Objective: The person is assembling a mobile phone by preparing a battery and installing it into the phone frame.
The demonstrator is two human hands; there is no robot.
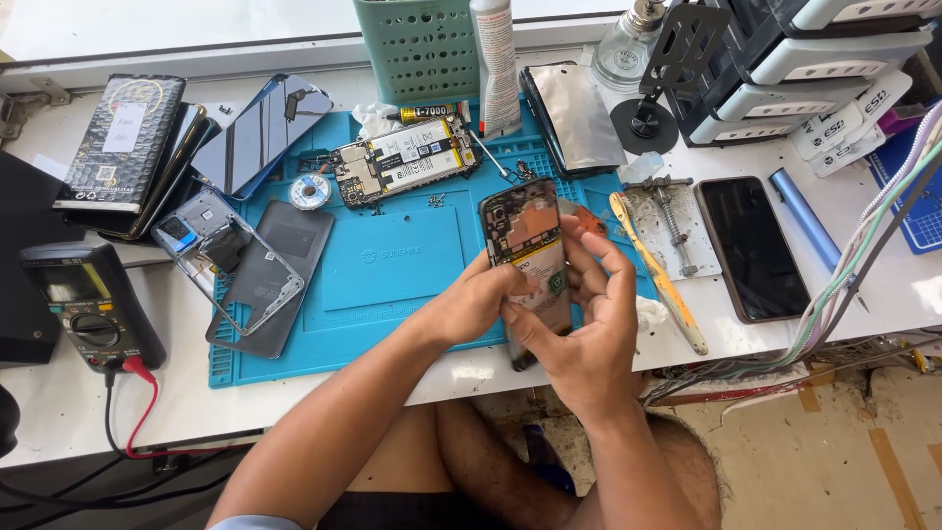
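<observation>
Both hands, left hand (478, 299) and right hand (587, 329), fingers closed around opened phone (528, 257) above blue mat (392, 270); dismantled phone (404, 159), yellow pry tool (655, 270) nearby.

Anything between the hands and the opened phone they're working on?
Nothing visible. Both the left hand and the right hand already grip the opened phone directly, held above the blue mat edge.
</observation>
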